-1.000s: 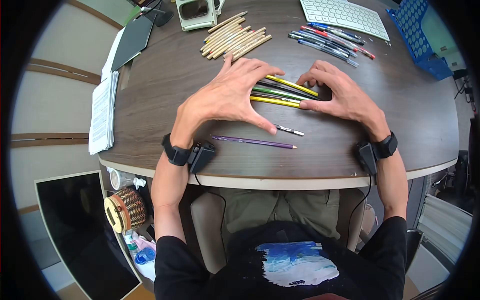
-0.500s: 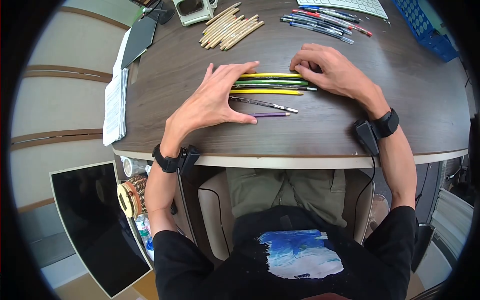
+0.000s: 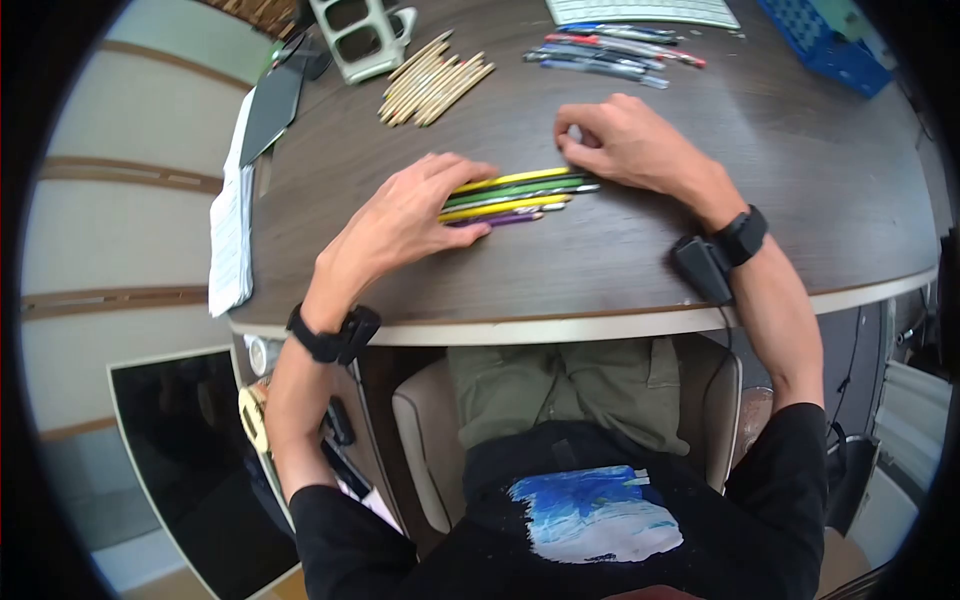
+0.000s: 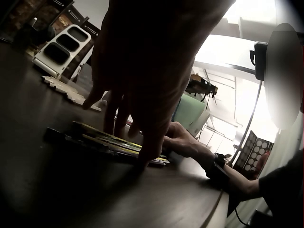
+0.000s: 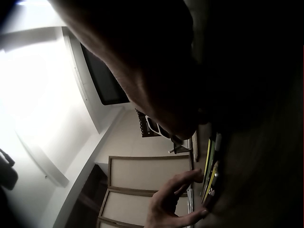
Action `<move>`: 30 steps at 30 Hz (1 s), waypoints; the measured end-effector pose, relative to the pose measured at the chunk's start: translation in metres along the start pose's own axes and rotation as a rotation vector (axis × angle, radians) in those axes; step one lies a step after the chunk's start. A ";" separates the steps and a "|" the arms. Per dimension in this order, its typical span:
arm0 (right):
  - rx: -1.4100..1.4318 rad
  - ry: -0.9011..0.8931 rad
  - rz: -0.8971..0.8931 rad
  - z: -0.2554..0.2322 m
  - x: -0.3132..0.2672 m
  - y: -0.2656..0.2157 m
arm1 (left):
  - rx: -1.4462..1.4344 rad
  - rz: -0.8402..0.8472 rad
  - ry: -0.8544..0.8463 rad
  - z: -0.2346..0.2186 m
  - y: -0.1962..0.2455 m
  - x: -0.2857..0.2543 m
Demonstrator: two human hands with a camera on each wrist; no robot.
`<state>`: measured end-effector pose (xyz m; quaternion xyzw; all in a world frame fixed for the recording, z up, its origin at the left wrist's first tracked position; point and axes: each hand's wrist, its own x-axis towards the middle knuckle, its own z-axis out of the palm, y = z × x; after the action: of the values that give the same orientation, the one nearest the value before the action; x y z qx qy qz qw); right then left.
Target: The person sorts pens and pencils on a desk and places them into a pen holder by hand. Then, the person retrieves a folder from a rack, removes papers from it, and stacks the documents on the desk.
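Note:
Several coloured pencils [image 3: 515, 190], yellow, green, black and purple, lie side by side on the desk in the head view. My left hand [image 3: 400, 210] spans the bundle at its left part, fingers along the far side and thumb against the purple pencil [image 3: 515, 219] on the near side; it covers the left ends. Just off the bundle's right end, my right hand [image 3: 635, 145] rests with loosely curled fingers and no pencil visible in it. The left wrist view shows the left fingers reaching down around the pencils [image 4: 109, 142].
Natural-wood pencils [image 3: 435, 85] lie in a pile at the back left, beside a white holder [image 3: 360, 45]. Several pens [image 3: 610, 52] are grouped at the back, before a keyboard [image 3: 640, 12]. A blue basket [image 3: 830, 45] stands back right; papers [image 3: 232, 240] lie at the left edge.
My left hand has drawn the near black and purple pencils in against the others, making the row narrower. My right hand has come off the pencils at their right end.

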<state>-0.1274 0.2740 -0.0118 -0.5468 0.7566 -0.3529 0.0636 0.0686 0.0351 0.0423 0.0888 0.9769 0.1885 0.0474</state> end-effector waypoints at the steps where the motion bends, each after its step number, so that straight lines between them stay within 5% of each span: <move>1: -0.063 0.037 0.005 -0.002 -0.001 0.000 | -0.002 0.036 0.011 -0.001 0.002 0.002; 9: -0.063 0.079 -0.049 -0.004 -0.005 0.000 | 0.168 0.089 -0.048 0.001 0.010 0.012; 16: 0.097 -0.066 0.091 -0.018 -0.006 -0.017 | 0.538 0.204 0.125 0.025 0.005 0.003; 19: 0.130 -0.036 -0.002 -0.009 -0.005 -0.008 | 0.616 0.208 0.139 0.031 -0.003 0.002; 24: 0.168 -0.124 0.046 -0.011 -0.004 -0.017 | 0.603 0.238 0.142 0.023 0.003 0.000; 30: 0.174 -0.017 0.049 -0.007 -0.004 -0.014 | 0.545 0.188 0.082 0.018 -0.001 0.003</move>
<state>-0.1185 0.2785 0.0004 -0.5234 0.7356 -0.4113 0.1259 0.0677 0.0409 0.0249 0.1808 0.9801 -0.0737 -0.0352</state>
